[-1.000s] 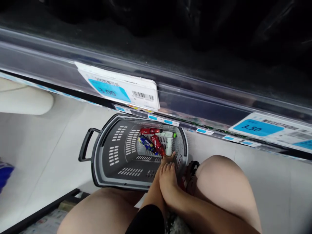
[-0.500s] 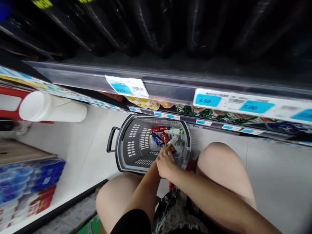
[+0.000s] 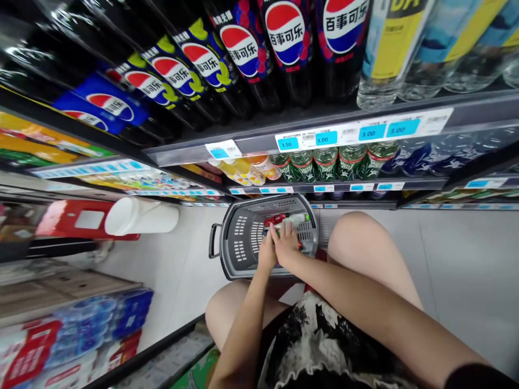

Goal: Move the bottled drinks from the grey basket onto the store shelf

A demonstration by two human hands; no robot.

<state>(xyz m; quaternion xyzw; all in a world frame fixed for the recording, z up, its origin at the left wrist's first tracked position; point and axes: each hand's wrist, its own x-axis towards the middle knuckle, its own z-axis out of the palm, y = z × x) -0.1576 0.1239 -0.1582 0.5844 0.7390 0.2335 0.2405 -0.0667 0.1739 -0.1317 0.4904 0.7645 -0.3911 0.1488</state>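
Observation:
A grey plastic shopping basket [image 3: 239, 270] stands on the floor between my knees, its black handle loop [image 3: 214, 241] to the left. Both my hands are close together over its right half. Outstretched fingers on my right hand [image 3: 287, 246] reach down among the bottles. My left hand [image 3: 267, 253] is right beside it; its fingertips are partly hidden, so any hold cannot be made out. A red-wrapped bottle [image 3: 275, 219] and a pale bottle with a green cap [image 3: 298, 218] lie in the basket beyond my fingers. Other items there are covered by my hands.
Ahead, a shelf [image 3: 251, 135] holds dark cola bottles [image 3: 286, 48] and clear water bottles [image 3: 381, 59]. Green-labelled bottles [image 3: 324, 162] stand on the lower shelf. To the left are a white bucket [image 3: 140, 215], a red crate [image 3: 81, 219] and wrapped bottle packs [image 3: 93, 324].
The view has shifted, showing more of the shelves, and the basket sits farther right in it. My hands, overlapping before, are now side by side in the basket, covering the blue item.

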